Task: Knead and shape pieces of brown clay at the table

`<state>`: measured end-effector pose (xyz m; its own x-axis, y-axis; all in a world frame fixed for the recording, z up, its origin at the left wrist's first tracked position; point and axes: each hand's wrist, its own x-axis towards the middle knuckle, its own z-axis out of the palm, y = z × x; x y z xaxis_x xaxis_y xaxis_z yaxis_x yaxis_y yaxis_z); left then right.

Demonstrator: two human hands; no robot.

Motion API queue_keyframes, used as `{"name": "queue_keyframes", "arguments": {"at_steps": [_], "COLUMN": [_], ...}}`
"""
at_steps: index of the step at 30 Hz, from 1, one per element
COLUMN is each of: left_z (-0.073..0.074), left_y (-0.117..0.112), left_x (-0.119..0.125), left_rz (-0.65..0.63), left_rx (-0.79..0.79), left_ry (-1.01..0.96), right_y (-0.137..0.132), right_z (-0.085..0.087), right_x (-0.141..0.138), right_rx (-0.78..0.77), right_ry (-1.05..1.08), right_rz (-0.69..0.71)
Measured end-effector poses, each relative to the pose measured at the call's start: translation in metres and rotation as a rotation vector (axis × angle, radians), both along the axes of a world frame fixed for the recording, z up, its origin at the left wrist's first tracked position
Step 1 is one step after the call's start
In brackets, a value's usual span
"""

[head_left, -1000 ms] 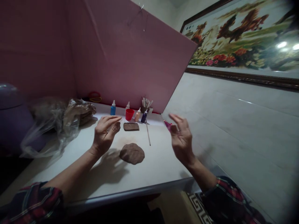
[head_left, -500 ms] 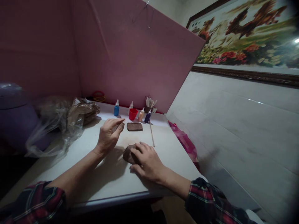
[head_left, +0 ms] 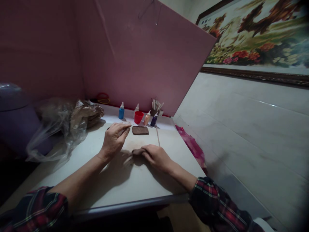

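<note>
My right hand (head_left: 156, 156) lies flat, fingers stretched out, on a brown clay lump (head_left: 135, 151) in the middle of the white table (head_left: 116, 190); only the lump's left edge shows from under the fingers. My left hand (head_left: 114, 138) hovers just left of it. Its fingers and thumb are pinched together on a small piece that looks like brown clay. A flat rectangular clay slab (head_left: 140, 130) lies just beyond both hands.
Behind the slab stand a red cup (head_left: 138, 117), a blue bottle (head_left: 121, 111), an orange bottle (head_left: 146, 118), a purple bottle (head_left: 153, 120) and a pot of tools (head_left: 155, 108). A thin stick (head_left: 158, 137) lies right of the slab. A clear plastic bag (head_left: 72, 120) sits left. Pink boards wall the back.
My right hand came down from the air at the table's right edge onto the clay lump and now lies flatter over it. My left hand barely moved.
</note>
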<state>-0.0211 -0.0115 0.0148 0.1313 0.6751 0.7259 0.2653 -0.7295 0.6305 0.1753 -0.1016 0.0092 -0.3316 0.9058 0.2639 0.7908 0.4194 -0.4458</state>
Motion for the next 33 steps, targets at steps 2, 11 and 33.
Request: {"name": "queue_keyframes", "arguments": {"at_steps": [2, 11, 33], "left_z": [0.0, -0.001, 0.003], "left_y": [0.0, -0.002, -0.009], "left_x": [0.0, 0.005, 0.007], "left_rz": [-0.005, -0.448, -0.551], "left_rx": [-0.019, -0.649, -1.132], "left_ry": [-0.007, -0.12, -0.504], "right_y": [0.008, 0.021, 0.04], "right_z": [0.003, 0.027, 0.002], "right_x": [0.011, 0.016, -0.026], "right_rx": [-0.073, -0.468, 0.309], "right_ry": [0.24, 1.164, 0.429], "right_rz": [-0.122, -0.193, -0.041]}}
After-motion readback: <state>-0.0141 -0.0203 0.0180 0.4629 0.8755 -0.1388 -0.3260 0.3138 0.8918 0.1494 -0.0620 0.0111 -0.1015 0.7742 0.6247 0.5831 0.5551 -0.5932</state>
